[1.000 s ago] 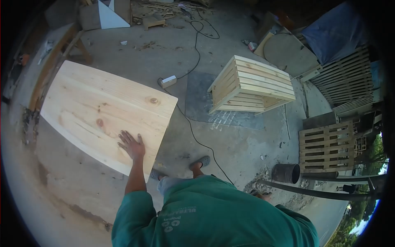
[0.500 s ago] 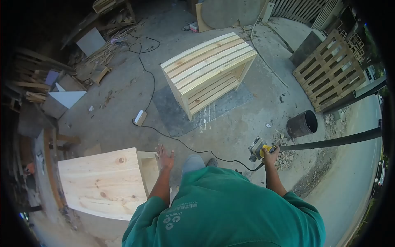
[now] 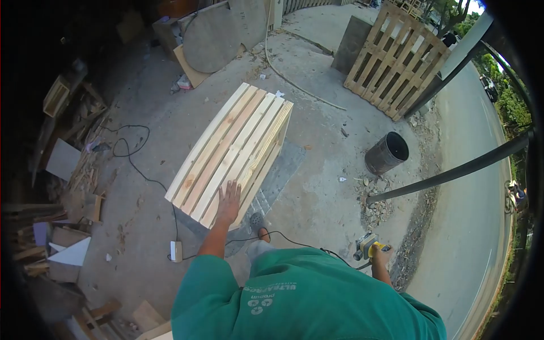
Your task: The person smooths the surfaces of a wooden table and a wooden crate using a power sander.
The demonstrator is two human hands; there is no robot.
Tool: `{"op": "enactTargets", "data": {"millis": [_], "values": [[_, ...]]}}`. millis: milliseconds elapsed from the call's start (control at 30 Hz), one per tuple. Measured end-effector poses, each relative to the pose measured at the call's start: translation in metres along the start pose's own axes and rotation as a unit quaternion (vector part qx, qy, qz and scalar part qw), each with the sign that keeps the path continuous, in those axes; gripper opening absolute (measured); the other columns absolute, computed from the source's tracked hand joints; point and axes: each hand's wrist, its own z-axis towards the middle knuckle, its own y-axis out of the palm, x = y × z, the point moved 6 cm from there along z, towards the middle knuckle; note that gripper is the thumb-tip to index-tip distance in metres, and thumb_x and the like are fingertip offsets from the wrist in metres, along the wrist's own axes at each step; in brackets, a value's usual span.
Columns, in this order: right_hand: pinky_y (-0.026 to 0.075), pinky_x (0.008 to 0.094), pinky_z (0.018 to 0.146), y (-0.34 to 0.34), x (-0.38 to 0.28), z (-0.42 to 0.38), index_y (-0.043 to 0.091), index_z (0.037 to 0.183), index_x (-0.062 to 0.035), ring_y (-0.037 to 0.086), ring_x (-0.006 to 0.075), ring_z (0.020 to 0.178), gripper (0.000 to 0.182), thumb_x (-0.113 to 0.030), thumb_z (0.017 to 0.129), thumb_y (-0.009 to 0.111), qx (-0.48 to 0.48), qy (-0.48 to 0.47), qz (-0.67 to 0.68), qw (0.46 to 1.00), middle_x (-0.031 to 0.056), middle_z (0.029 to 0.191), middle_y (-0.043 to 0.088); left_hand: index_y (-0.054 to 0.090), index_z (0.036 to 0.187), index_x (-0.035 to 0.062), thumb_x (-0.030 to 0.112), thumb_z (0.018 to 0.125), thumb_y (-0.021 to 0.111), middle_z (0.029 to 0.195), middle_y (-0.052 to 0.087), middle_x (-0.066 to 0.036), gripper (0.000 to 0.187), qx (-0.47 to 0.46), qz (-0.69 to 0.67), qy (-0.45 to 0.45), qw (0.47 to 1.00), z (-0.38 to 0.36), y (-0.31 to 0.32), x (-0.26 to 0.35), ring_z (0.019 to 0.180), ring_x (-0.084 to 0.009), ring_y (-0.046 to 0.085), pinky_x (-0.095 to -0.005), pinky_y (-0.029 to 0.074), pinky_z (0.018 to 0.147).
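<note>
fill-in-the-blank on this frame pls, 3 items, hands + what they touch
1. The left hand lies flat on the slatted wooden ____.
2. The right hand grips a yellow power ____.
3. The dark metal bucket stands on the ____ floor.

Missing words: crate; sander; concrete

Pale striped crate [image 3: 232, 153], yellow sander [image 3: 371, 247], green shirt [image 3: 306, 300].

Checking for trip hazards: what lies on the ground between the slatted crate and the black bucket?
In the head view, mostly bare concrete between the slatted crate and the black bucket, with only small scattered scraps.
</note>
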Motion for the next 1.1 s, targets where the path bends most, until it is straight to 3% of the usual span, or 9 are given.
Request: {"op": "enactTargets", "data": {"millis": [267,400,500,600,700,800,833,900,1100], "values": [[0.059,0.0463,0.091,-0.078,-0.017,-0.105,0.036,0.147,-0.0059,0.065,0.0407,0.112,0.084,-0.011,0.077,0.084,0.173,0.296,-0.114,0.932,0.0263,0.134,0.054,0.02,0.16,0.0028,0.012,0.093,0.047,0.169,0.011,-0.013,0.073,-0.024,0.08,0.051,0.995,0.143,-0.01,0.022,0.157,-0.0351,0.005,-0.0651,0.005,0.122],[0.059,0.0472,0.092,-0.072,-0.015,-0.119,0.033,0.148,-0.0049,0.062,0.0419,0.116,0.086,-0.013,0.078,0.083,0.196,0.344,-0.124,0.91,0.0285,0.134,0.053,0.017,0.16,0.0016,0.015,0.094,0.049,0.17,0.007,-0.012,0.075,-0.022,0.098,0.064,0.993,0.229,-0.015,0.042,0.157,-0.0352,0.004,-0.0656,0.005,0.122],[0.057,0.0465,0.095,-0.054,-0.055,-0.12,0.03,0.149,-0.0017,0.059,0.0415,0.121,0.09,-0.013,0.077,0.083,0.162,0.342,-0.113,0.919,0.0303,0.133,0.052,0.014,0.161,0.0013,0.018,0.095,0.049,0.171,0.005,-0.011,0.077,-0.056,0.095,0.059,0.992,0.285,-0.023,0.055,0.157,-0.0354,0.003,-0.066,0.005,0.122],[0.054,0.0466,0.099,-0.02,0.004,-0.072,0.031,0.149,-0.0021,0.058,0.0426,0.122,0.093,-0.014,0.074,0.084,0.162,0.318,-0.059,0.932,0.0301,0.132,0.053,0.012,0.161,0.001,0.02,0.093,0.053,0.171,0.004,-0.012,0.081,-0.043,0.131,0.055,0.989,0.332,-0.022,0.065,0.157,-0.0355,0.003,-0.0653,0.005,0.122],[0.049,0.0475,0.104,0.008,-0.022,-0.023,0.044,0.134,0.001,0.062,0.0416,0.116,0.082,-0.017,0.066,0.087,0.122,0.279,-0.121,0.945,0.0283,0.124,0.061,0.011,0.161,0.0007,0.022,0.092,0.055,0.171,0.004,-0.013,0.085,-0.045,0.115,0.028,0.992,0.378,-0.02,0.075,0.157,-0.0363,0.003,-0.0649,0.005,0.122],[0.048,0.0445,0.105,0.058,-0.012,0.051,0.042,0.138,-0.002,0.057,0.0421,0.122,0.088,-0.018,0.066,0.09,0.008,0.214,-0.128,0.968,0.027,0.131,0.055,0.01,0.161,0.0005,0.022,0.092,0.056,0.17,0.004,-0.015,0.086,-0.066,0.1,-0.005,0.993,0.408,-0.02,0.081,0.156,-0.038,0.002,-0.0642,0.006,0.122],[0.05,0.0431,0.103,0.062,-0.074,0.059,0.046,0.134,-0.0034,0.059,0.0397,0.122,0.087,-0.022,0.063,0.092,-0.023,0.195,-0.205,0.959,0.0241,0.131,0.055,0.01,0.161,0.0004,0.022,0.092,0.055,0.17,0.004,-0.015,0.086,-0.077,0.091,-0.016,0.993,0.409,-0.024,0.085,0.156,-0.0387,0.002,-0.0641,0.006,0.122],[0.051,0.0428,0.101,0.099,-0.09,0.108,0.046,0.134,-0.0051,0.06,0.0389,0.12,0.091,-0.027,0.06,0.094,-0.108,0.151,-0.236,0.954,0.0224,0.13,0.056,0.01,0.161,-0.0007,0.021,0.092,0.054,0.17,0.004,-0.016,0.084,-0.086,0.078,-0.021,0.993,0.406,-0.033,0.091,0.156,-0.04,0.001,-0.0638,0.006,0.122],[0.052,0.0418,0.098,0.203,-0.186,0.204,0.049,0.132,-0.0085,0.065,0.0339,0.116,0.087,-0.033,0.061,0.094,-0.187,0.059,-0.268,0.943,0.0173,0.125,0.065,0.009,0.16,-0.0032,0.025,0.096,0.049,0.17,0.003,-0.017,0.081,-0.104,0.084,-0.026,0.991,0.358,-0.024,0.081,0.156,-0.0405,-0.001,-0.0628,0.003,0.122]]}}
